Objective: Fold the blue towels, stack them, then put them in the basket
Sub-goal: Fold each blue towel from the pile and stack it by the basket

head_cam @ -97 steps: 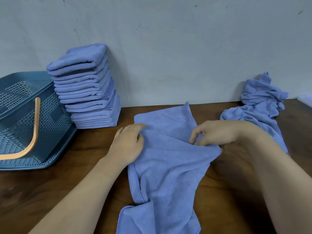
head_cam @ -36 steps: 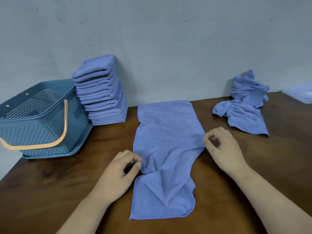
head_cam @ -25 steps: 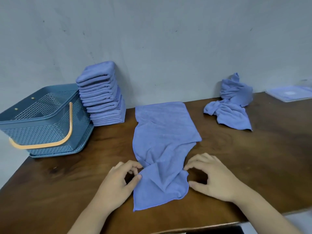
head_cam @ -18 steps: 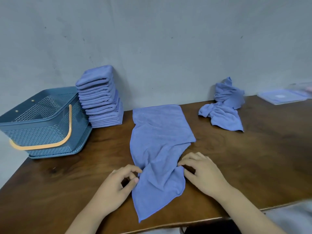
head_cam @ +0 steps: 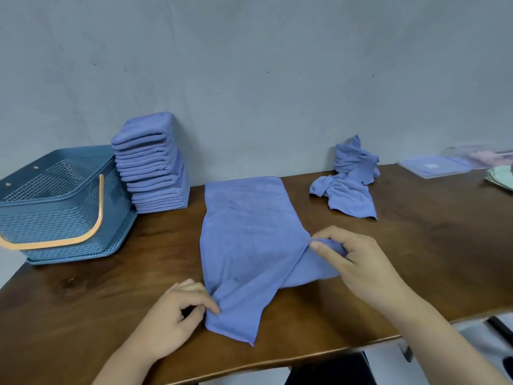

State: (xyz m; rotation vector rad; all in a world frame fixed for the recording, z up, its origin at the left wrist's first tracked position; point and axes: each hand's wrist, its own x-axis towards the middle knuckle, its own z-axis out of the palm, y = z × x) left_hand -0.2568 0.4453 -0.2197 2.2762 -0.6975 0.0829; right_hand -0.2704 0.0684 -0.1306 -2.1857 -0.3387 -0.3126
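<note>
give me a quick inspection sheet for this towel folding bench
surface: brown wooden table, bare wood showing around the towels
job's things: one towel spread flat in the middle, its near end creased; stack of folded towels against the wall; heap of unfolded towels at back right; basket at far left, orange handle down, no towels seen inside
clutter: flat clear box and some blurred things at the far right edge
grippers: left hand pinches the towel's near left edge; right hand pinches its right edge, lifted slightly
cables: nothing seen
surroundings: plain grey wall behind the table
</note>
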